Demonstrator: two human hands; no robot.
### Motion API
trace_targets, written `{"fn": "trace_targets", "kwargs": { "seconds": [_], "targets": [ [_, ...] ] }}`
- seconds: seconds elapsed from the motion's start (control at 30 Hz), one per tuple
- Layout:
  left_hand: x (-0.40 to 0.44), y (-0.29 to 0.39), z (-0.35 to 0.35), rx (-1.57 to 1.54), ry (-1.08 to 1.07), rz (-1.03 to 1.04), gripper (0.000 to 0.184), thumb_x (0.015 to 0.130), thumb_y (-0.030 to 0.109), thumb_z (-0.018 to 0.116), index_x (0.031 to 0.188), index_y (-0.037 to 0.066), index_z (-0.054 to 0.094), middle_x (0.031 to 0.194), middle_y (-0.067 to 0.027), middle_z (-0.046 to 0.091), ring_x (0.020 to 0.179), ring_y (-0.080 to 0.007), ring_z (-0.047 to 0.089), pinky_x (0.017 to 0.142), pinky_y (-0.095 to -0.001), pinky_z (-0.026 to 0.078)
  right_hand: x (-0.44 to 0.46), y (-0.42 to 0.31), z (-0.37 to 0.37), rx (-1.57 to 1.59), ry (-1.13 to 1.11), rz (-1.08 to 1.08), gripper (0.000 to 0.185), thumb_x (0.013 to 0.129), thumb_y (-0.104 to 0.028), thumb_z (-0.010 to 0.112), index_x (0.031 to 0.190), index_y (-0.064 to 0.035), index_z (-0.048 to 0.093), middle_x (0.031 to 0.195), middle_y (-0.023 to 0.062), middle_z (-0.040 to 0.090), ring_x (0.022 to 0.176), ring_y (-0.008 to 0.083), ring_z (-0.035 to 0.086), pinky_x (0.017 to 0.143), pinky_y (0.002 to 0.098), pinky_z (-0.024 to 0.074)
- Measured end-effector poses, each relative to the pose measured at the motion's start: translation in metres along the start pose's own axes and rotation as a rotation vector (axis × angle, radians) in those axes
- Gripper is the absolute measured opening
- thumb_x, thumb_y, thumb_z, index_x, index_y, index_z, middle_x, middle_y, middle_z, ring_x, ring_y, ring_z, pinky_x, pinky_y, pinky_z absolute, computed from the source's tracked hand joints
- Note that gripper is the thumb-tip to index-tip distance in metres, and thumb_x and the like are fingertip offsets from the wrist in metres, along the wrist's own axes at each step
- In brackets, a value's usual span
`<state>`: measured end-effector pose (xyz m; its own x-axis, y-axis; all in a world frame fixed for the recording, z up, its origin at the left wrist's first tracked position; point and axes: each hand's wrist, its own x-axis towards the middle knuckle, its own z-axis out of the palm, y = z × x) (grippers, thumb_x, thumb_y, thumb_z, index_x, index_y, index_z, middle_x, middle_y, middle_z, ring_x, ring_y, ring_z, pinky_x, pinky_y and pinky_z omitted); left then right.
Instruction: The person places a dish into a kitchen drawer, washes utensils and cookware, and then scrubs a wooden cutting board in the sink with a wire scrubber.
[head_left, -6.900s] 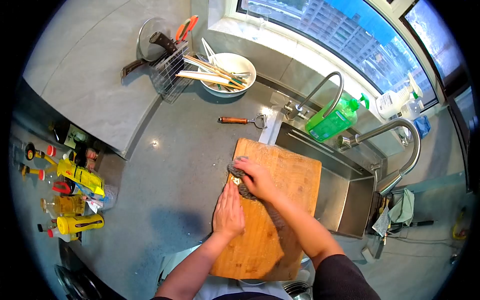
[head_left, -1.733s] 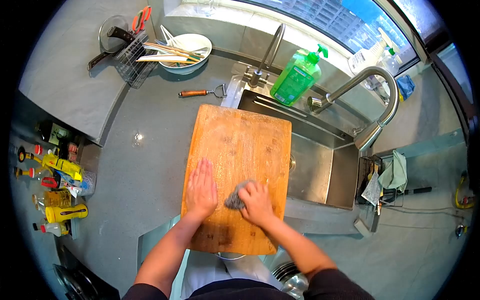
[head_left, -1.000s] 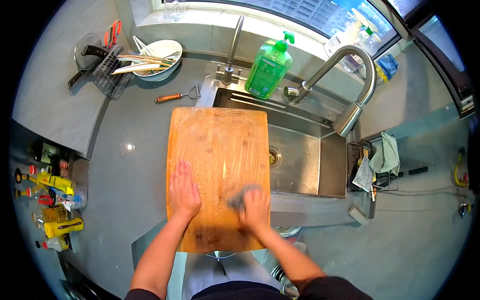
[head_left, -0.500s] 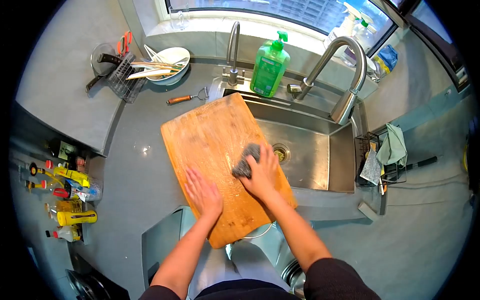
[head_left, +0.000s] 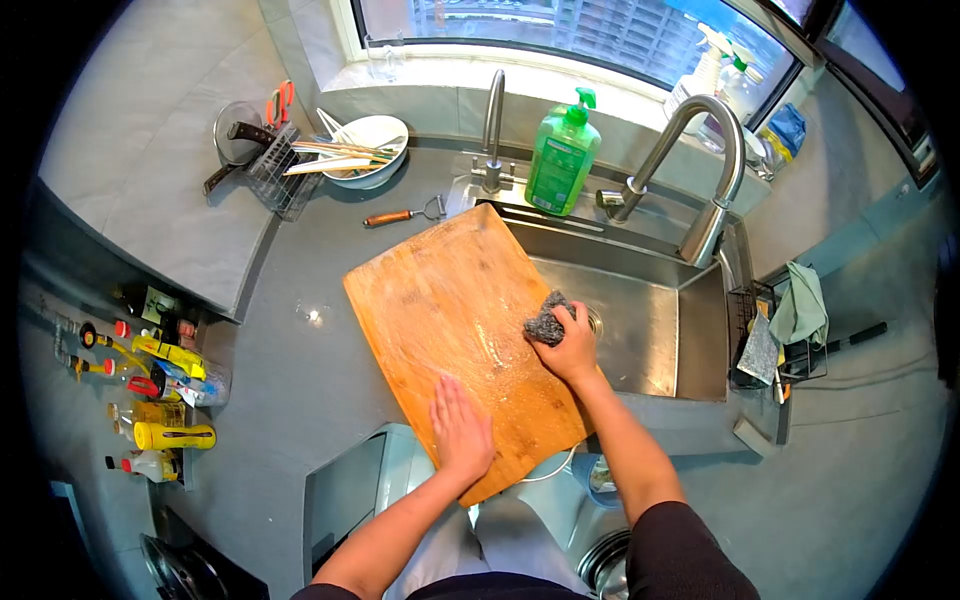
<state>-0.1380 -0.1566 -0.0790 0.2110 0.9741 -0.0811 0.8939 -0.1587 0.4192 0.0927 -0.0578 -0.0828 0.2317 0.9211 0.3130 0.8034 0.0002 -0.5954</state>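
Observation:
A wet wooden cutting board (head_left: pixel 440 300) lies tilted across the counter edge, partly over the sink. My left hand (head_left: pixel 463 425) rests flat on its lower part, fingers stretched out. In my right hand (head_left: pixel 570 345) is a dark grey scouring pad (head_left: pixel 548 318), gripped at the board's right edge beside the sink basin. Wet streaks and small suds shine on the board's surface between my hands.
The steel sink (head_left: pixel 640 330) has a tall faucet (head_left: pixel 728 150) and a smaller tap (head_left: pixel 494 130). Behind stands a green soap bottle (head_left: pixel 562 160). A peeler (head_left: pixel 390 217) and a bowl of chopsticks (head_left: pixel 375 175) lie left; a wire caddy (head_left: pixel 770 345) hangs right.
My right hand has moved the scouring pad from the board's middle to its right edge. My left hand has shifted lower and right on the board. The camera view has shifted slightly.

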Motion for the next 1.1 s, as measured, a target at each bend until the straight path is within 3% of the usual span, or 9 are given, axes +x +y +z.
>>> {"fn": "trace_targets", "kwargs": {
  "seconds": [0.23, 0.33, 0.4, 0.47, 0.5, 0.67, 0.8, 0.9, 1.1],
  "targets": [
    [-0.001, 0.018, 0.000, -0.080, -0.102, 0.212, 0.080, 0.096, 0.034, 0.053, 0.153, -0.011, 0.020, 0.162, -0.0296, 0.015, 0.153, -0.0409, 0.012, 0.122, -0.0496, 0.013, 0.059, 0.004, 0.012, 0.009, -0.177, -0.197, 0.053, 0.069, -0.036, 0.085, 0.111, -0.0139, 0.063, 0.122, 0.0209, 0.056, 0.102, 0.0440, 0.062, 0.084, 0.0499, 0.0530],
    [0.044, -0.032, 0.002, -0.308, -0.049, 0.405, 0.071, 0.090, 0.021, 0.060, 0.148, -0.009, 0.033, 0.154, -0.0285, 0.035, 0.145, -0.0420, 0.031, 0.119, -0.0504, 0.024, 0.058, -0.019, 0.028, -0.139, -0.161, -0.193, 0.057, 0.067, -0.028, 0.084, 0.117, -0.0141, 0.060, 0.138, 0.0216, 0.048, 0.124, 0.0440, 0.050, 0.101, 0.0520, 0.0432],
    [0.087, -0.066, -0.033, -0.116, 0.060, 0.208, 0.065, 0.088, 0.016, 0.059, 0.146, -0.006, 0.039, 0.150, -0.0268, 0.043, 0.140, -0.0415, 0.039, 0.118, -0.0490, 0.028, 0.035, -0.042, 0.032, -0.204, -0.182, -0.140, 0.060, 0.064, -0.023, 0.084, 0.118, -0.0147, 0.059, 0.149, 0.0211, 0.039, 0.137, 0.0448, 0.037, 0.108, 0.0571, 0.0334],
    [0.144, -0.114, -0.052, 0.123, 0.326, 0.192, 0.069, 0.090, 0.024, 0.060, 0.150, -0.001, 0.037, 0.156, -0.0228, 0.037, 0.145, -0.0388, 0.032, 0.121, -0.0496, 0.022, -0.015, -0.064, 0.032, -0.188, -0.172, -0.131, 0.058, 0.063, -0.023, 0.084, 0.116, -0.0147, 0.060, 0.152, 0.0221, 0.036, 0.143, 0.0458, 0.030, 0.112, 0.0605, 0.0280],
    [0.168, -0.143, -0.058, 0.047, 0.355, 0.110, 0.072, 0.095, 0.040, 0.057, 0.151, -0.001, 0.036, 0.160, -0.0233, 0.029, 0.147, -0.0392, 0.028, 0.121, -0.0504, 0.018, -0.036, -0.077, 0.026, -0.175, -0.222, -0.104, 0.057, 0.065, -0.025, 0.083, 0.116, -0.0136, 0.061, 0.153, 0.0224, 0.035, 0.144, 0.0462, 0.028, 0.113, 0.0614, 0.0248],
    [0.213, -0.215, -0.083, -0.090, 0.250, -0.085, 0.073, 0.087, 0.044, 0.070, 0.146, 0.009, 0.045, 0.141, -0.0196, 0.048, 0.132, -0.0394, 0.043, 0.110, -0.0517, 0.031, -0.073, -0.102, 0.004, -0.057, -0.187, -0.035, 0.062, 0.071, -0.049, 0.083, 0.115, -0.0110, 0.061, 0.154, 0.0226, 0.033, 0.145, 0.0474, 0.025, 0.115, 0.0624, 0.0197],
    [0.173, -0.205, -0.075, -0.004, 0.314, -0.156, 0.075, 0.082, 0.039, 0.075, 0.141, 0.004, 0.047, 0.128, -0.0185, 0.051, 0.119, -0.0402, 0.047, 0.103, -0.0517, 0.037, -0.077, -0.106, 0.010, -0.016, -0.188, -0.017, 0.057, 0.073, -0.046, 0.082, 0.112, -0.0100, 0.061, 0.154, 0.0223, 0.034, 0.144, 0.0471, 0.025, 0.115, 0.0605, 0.0217],
    [0.112, -0.201, -0.064, -0.049, 0.362, -0.149, 0.078, 0.081, 0.034, 0.077, 0.144, 0.005, 0.042, 0.130, -0.0192, 0.047, 0.122, -0.0407, 0.043, 0.104, -0.0519, 0.035, -0.089, -0.104, 0.012, 0.046, -0.221, -0.058, 0.053, 0.074, -0.042, 0.082, 0.110, -0.0093, 0.061, 0.153, 0.0220, 0.036, 0.143, 0.0476, 0.028, 0.115, 0.0587, 0.0255],
    [0.035, -0.172, -0.097, -0.047, 0.166, -0.215, 0.079, 0.081, 0.031, 0.075, 0.144, 0.001, 0.039, 0.138, -0.0229, 0.040, 0.127, -0.0436, 0.039, 0.105, -0.0548, 0.034, -0.093, -0.093, 0.000, 0.160, -0.283, -0.117, 0.050, 0.073, -0.035, 0.080, 0.113, -0.0103, 0.061, 0.150, 0.0194, 0.043, 0.140, 0.0469, 0.034, 0.114, 0.0582, 0.0282]
  ]
}}
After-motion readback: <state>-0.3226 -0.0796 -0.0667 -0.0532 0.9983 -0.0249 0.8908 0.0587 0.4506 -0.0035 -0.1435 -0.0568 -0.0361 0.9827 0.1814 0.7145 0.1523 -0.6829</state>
